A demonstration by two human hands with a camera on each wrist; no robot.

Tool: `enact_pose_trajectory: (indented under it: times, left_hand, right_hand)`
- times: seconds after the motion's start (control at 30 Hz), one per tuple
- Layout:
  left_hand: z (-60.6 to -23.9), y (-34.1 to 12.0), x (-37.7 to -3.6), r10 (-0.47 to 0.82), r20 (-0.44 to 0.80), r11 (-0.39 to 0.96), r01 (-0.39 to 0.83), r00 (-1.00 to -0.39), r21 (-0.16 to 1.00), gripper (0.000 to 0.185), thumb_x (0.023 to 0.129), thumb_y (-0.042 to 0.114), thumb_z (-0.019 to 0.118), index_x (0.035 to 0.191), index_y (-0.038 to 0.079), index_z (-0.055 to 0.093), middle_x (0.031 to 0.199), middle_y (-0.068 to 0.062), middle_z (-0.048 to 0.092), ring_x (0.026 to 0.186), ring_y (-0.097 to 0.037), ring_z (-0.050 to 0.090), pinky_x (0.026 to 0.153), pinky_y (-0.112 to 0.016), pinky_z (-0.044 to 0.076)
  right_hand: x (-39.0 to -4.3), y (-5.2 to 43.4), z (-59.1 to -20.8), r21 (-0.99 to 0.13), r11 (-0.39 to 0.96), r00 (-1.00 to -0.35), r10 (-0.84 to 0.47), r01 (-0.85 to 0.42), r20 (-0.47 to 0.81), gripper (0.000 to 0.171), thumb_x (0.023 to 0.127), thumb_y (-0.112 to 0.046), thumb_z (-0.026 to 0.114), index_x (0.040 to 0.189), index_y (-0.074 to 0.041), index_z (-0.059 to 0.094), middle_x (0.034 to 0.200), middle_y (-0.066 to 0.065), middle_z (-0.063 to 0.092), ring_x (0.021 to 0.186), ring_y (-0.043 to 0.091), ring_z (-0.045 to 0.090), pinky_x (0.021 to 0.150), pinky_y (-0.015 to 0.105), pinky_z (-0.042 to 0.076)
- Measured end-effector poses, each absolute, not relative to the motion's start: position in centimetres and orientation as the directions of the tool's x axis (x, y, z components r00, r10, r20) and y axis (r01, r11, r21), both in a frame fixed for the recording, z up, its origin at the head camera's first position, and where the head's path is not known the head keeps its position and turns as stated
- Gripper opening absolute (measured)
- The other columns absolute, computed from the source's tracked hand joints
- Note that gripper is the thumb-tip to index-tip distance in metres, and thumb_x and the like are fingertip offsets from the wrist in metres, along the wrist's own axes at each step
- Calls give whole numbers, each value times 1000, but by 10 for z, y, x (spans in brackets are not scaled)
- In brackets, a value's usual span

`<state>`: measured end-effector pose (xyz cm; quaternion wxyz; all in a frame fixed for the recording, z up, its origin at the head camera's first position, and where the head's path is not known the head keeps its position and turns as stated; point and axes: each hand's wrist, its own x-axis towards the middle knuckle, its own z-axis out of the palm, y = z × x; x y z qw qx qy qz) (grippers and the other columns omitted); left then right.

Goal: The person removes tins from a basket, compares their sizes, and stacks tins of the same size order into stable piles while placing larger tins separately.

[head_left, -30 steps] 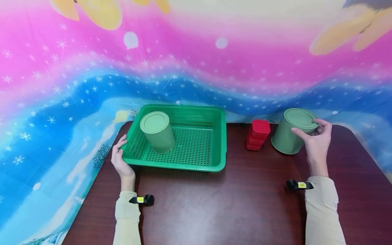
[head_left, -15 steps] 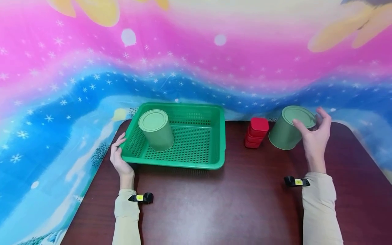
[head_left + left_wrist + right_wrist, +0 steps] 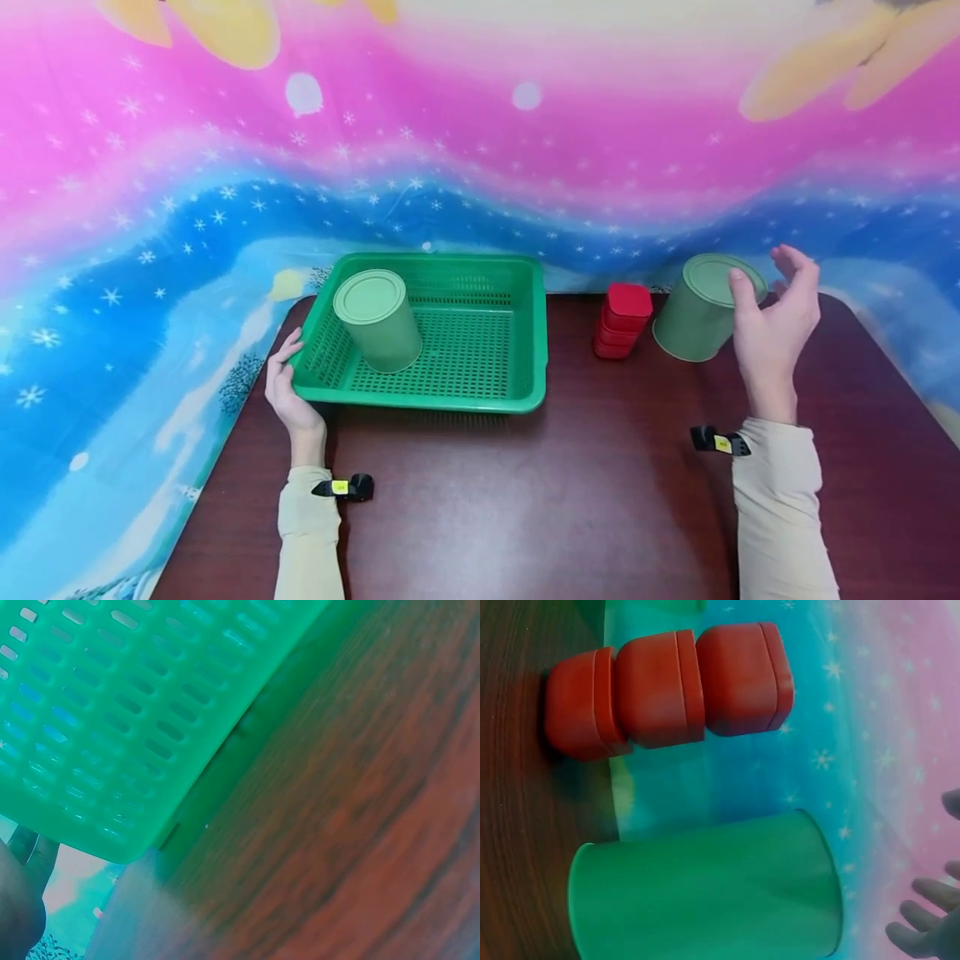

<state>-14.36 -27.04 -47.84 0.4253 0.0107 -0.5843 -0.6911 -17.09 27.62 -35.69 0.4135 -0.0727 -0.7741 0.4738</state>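
Note:
My left hand (image 3: 294, 400) grips the green plastic basket (image 3: 420, 400) at its left end, with fingers at the rim; the thumb is hidden. Inside the basket's left part stands a pale green can (image 3: 382, 325), flat round end up. A second green can (image 3: 693, 312) stands upright on the table at the right, also large in the right wrist view. Beside that can, my right hand (image 3: 780, 333) is raised with its fingers spread and holds nothing. In the right wrist view its fingers (image 3: 922, 915) are apart from the can (image 3: 705, 892).
A stack of red lidded boxes (image 3: 624, 321) stands left of the right-hand can, close to the table's back edge. The dark wooden table (image 3: 510, 492) backs onto a patterned cloth (image 3: 480, 167). Black straps with small devices sit on both wrists.
My right hand has let go of the can on the right, its fingers opening and drawing away. That can has shifted slightly toward the red boxes. The left hand stays at the basket.

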Motion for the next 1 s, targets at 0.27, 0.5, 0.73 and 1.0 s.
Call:
enact_pose_trajectory:
  times: [0.27, 0.5, 0.73, 1.0]
  left_hand:
    - [-475, -270, -143, -602, 475, 40, 570, -642, 821, 42, 101, 6, 32, 115, -14, 66, 136, -18, 65, 134, -29, 51, 115, -38, 26]
    - [-476, -270, -142, -605, 476, 45, 569, -639, 821, 42, 100, 4, 32, 114, -12, 68, 136, -19, 65, 135, -29, 51, 115, -38, 27]
    - [-475, -271, -141, -600, 472, 44, 562, -646, 826, 43, 101, 5, 31, 115, -14, 67, 137, -20, 64, 135, -29, 50, 116, -37, 27]
    - [-478, -270, -142, -594, 468, 52, 550, -654, 834, 43, 101, 5, 30, 116, -16, 65, 138, -22, 62, 135, -27, 51, 116, -38, 26]
  right_hand:
    - [-164, 247, -354, -570, 699, -715, 121, -431, 689, 63, 92, -14, 76, 148, 1, 53, 144, 23, 58, 133, 41, 52, 110, 54, 39]
    - [-156, 212, -348, -424, 785, -634, 52, -451, 771, 62, 95, -17, 75, 151, -2, 52, 140, 24, 61, 107, 43, 68, 87, 43, 58]
    - [-144, 202, -336, -336, 907, -820, -17, -253, 573, 90, 92, -46, 76, 164, -13, 34, 166, 27, 24, 121, 65, 49, 55, 71, 49]
    - [-144, 198, -338, -328, 915, -860, -38, -234, 508, 93, 92, -51, 74, 165, -13, 31, 168, 28, 19, 122, 65, 48, 50, 66, 51]
